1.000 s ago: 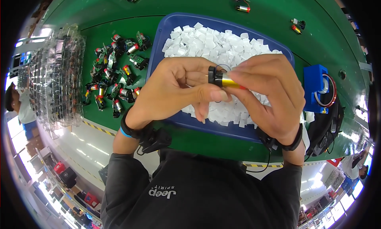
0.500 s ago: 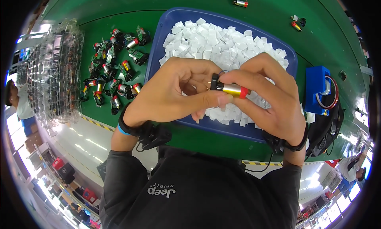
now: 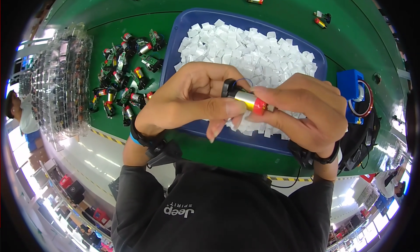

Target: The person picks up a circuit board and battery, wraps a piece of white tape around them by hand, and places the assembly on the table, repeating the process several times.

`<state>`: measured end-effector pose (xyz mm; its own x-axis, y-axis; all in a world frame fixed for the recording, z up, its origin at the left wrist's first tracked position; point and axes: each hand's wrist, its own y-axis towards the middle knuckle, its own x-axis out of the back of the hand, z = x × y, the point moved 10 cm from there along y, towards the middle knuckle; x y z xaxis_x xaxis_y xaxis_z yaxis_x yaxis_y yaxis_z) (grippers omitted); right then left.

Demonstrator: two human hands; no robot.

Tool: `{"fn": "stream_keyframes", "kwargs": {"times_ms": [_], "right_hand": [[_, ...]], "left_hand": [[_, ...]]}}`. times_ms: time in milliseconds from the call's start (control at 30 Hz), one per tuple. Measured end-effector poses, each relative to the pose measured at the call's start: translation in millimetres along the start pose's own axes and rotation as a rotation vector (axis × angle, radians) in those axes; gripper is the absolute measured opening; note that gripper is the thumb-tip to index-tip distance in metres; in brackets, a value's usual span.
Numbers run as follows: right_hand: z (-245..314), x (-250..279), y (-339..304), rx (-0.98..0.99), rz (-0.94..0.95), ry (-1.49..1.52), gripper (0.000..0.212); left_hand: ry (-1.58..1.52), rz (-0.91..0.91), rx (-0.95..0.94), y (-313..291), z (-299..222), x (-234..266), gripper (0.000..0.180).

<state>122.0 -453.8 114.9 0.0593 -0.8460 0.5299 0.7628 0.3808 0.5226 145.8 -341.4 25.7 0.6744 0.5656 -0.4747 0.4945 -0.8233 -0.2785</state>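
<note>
Over the blue tray, both hands hold a cylindrical battery cell (image 3: pixel 248 100) with a silver and yellow body and a red end. A black plastic piece (image 3: pixel 228 88) sits at its left end, and a thin blue wire (image 3: pixel 243 80) arches above. My left hand (image 3: pixel 188 101) is closed, its thumb pressed along the cell's body. The other fingers curl behind, partly hidden. At the red end, my right hand (image 3: pixel 306 110) pinches the cell between thumb and forefinger. The cell tilts down to the right.
Many small white square pieces (image 3: pixel 245 51) fill the blue tray (image 3: pixel 175 38). Left of it lies a pile of battery cells with green circuit boards (image 3: pixel 122 59). Stacked clear plastic trays (image 3: pixel 61 81) stand farther left. A blue dispenser (image 3: pixel 348 94) is at the right.
The cell has tilted more, its red end now lower and turned toward me. My right hand has shifted slightly right and down. Loose cells on the far strip have moved left.
</note>
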Motion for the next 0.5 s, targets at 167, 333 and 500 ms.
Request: {"fn": "stream_keyframes", "kwargs": {"times_ms": [167, 333, 500], "right_hand": [[-5, 6, -2, -0.072, 0.035, -0.062, 0.04], [-21, 7, 2, -0.379, -0.018, -0.114, 0.045], [-9, 16, 0, -0.255, 0.063, -0.235, 0.046]], "left_hand": [[0.162, -0.118, 0.037, 8, -8, 0, 0.03], [0.701, -0.346, -0.086, 48, -75, 62, 0.036], [1.485, -0.534, 0.038, 110, -118, 249, 0.047]]}}
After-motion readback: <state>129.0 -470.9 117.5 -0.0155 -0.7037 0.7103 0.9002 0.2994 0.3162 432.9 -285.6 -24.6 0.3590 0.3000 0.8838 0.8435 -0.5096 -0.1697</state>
